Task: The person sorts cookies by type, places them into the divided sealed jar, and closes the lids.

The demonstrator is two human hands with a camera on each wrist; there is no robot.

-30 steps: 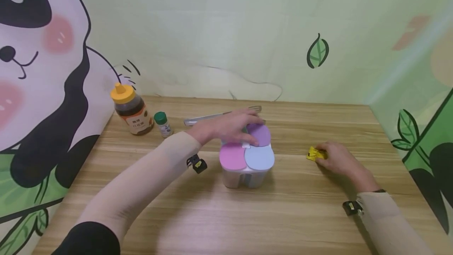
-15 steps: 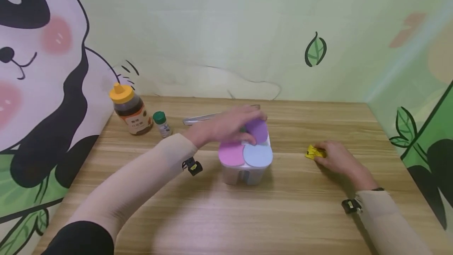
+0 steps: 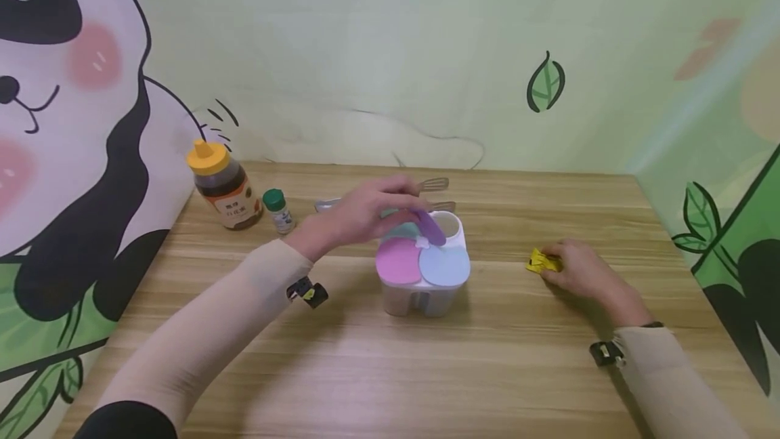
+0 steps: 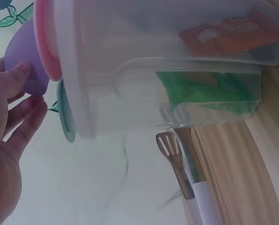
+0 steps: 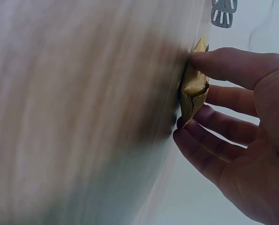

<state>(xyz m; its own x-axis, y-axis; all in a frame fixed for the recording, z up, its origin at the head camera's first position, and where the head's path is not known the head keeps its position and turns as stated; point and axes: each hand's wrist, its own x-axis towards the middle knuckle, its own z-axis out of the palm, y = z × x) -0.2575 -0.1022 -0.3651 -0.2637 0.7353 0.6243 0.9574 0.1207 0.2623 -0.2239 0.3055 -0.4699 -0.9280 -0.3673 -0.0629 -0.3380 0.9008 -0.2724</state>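
Observation:
A clear four-part seasoning box [image 3: 422,293] stands mid-table with a pink lid [image 3: 399,261], a blue lid [image 3: 445,267] and a teal lid [image 3: 399,230] lying flat. My left hand [image 3: 409,208] pinches the purple lid [image 3: 430,227] and holds it tilted up, so the back right compartment [image 3: 449,224] is uncovered. In the left wrist view the thumb [image 4: 18,75] presses the purple lid [image 4: 25,56], and orange and green packets show inside the box [image 4: 144,84]. My right hand [image 3: 557,261] pinches a small yellow packet [image 3: 541,263] against the table; its fingers [image 5: 223,129] curl under the packet [image 5: 194,89].
A honey bottle [image 3: 221,186] with a yellow cap and a small green-capped bottle [image 3: 278,211] stand at the back left. Metal tongs [image 3: 434,185] lie behind the box. Painted walls close the table's back and both sides.
My left hand has swung the purple lid up from flat, uncovering the compartment under it. The right hand and the yellow packet have stayed put.

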